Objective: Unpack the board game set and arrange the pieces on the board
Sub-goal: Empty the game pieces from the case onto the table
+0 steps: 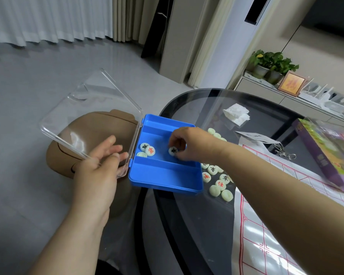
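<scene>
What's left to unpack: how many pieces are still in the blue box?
4. Three sit at the left end of the middle compartment: a black-marked piece, a red-marked piece and a blank-faced piece. The right hand pinches the fourth piece. That hand may hide more.

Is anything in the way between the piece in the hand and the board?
Yes. The right hand pinches the piece inside the box. The box's right wall and a heap of loose pieces lie between it and the board.
</scene>
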A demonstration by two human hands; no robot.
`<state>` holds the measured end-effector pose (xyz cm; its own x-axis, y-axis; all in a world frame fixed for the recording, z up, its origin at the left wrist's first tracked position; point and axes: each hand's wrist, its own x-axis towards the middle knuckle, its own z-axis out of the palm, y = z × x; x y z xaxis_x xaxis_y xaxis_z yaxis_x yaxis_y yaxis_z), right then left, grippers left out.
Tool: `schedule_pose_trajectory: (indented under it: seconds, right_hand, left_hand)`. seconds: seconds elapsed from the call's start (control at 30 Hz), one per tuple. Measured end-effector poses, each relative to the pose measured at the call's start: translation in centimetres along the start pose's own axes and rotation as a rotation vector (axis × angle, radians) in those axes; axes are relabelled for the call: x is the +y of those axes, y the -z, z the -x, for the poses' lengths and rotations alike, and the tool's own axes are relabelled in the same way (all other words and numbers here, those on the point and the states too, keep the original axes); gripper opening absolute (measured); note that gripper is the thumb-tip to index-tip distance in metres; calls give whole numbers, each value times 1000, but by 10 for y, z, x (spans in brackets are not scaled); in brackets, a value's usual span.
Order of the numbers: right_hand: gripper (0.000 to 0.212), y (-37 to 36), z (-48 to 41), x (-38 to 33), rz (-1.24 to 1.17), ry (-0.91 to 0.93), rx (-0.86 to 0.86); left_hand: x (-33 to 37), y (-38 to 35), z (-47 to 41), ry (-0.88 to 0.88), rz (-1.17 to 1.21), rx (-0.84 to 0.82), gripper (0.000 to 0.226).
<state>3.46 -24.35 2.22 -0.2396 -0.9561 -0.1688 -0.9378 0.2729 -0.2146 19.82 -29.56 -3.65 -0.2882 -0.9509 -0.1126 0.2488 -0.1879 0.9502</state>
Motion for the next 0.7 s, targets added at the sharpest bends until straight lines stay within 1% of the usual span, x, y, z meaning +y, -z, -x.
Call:
schedule_pose_trajectory:
  seconds: [0.27,0.37,0.47,0.57,0.63,0.7]
  right_hand:
    - [21,37,28,24,-71,-95,106]
    - [17,40,43,39,-34,-144,81]
    - [22,26,54,50,11,-196,9]
    - [26,13,56,53,-13,-228,-18]
    - [31,13,55,53,-60,-243,-2]
    - [32,19,55,53,-82,-228,57]
  left_hand:
    - [-1,-1,-1,-6,22,-6,36]
    - [-1,-1,-1,-12,23,-8,37]
    - [-2,-1,-1,-14,30,-11,37]
    - [-2,-2,-1,-18,29,-10,37]
    - [-2,-2,0,-18,32,-12,37]
    - [-2,-1,0,-19,27,-9,37]
